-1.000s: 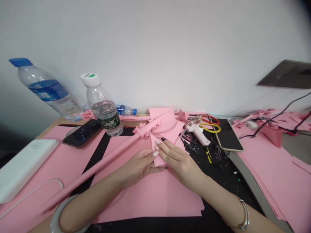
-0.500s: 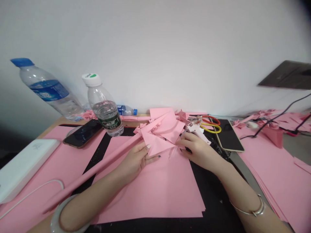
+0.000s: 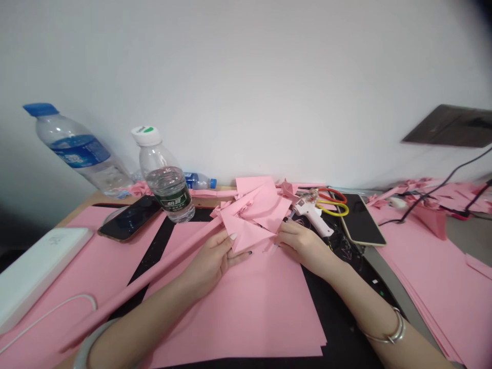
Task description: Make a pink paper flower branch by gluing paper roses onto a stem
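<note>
My left hand (image 3: 215,259) grips the near left edge of a folded pink paper piece (image 3: 246,231), thumb on top and fingers under it. At that piece's right edge my right hand (image 3: 302,244) rests, fingers curled and pinching the paper. The piece lies on a large pink sheet (image 3: 246,302) spread over a black mat (image 3: 338,328). A long rolled pink paper strip (image 3: 154,279) runs diagonally under my left forearm. More folded pink papers (image 3: 261,197) are piled just behind the hands.
A white glue gun (image 3: 313,216), red and yellow scissors (image 3: 334,201) and a phone (image 3: 361,220) lie to the right. Two water bottles (image 3: 165,177), another phone (image 3: 128,218) and a white power bank (image 3: 34,266) stand left. Pink sheets (image 3: 430,266) and cables lie far right.
My right hand left the top of the folded piece, swung right toward the glue gun, then settled at the paper's right edge. The piece opened out flatter. The view tilted slightly down.
</note>
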